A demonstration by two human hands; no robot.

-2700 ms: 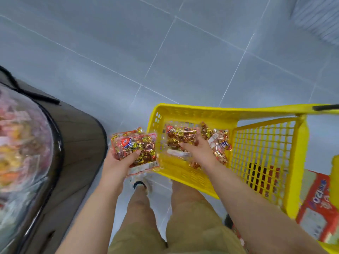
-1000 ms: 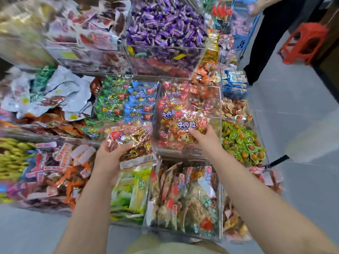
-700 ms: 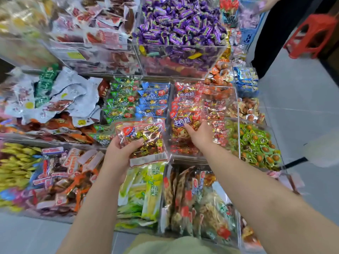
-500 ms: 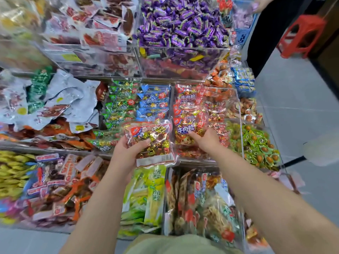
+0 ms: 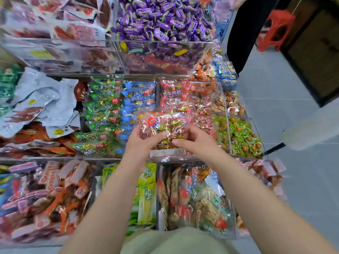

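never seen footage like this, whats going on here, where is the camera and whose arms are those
There is no machine here: the one picture comes from a wide-angle camera worn on a person's head, looking forward and down, so the arms are that person's own. The left hand grips a clear bag of gold-wrapped sweets, thumb on its front, and the right hand holds the bag's right edge. Below is a shop display of clear bins: purple sweets at the top, green packets and blue packets in the middle. A red stool stands at the upper right.
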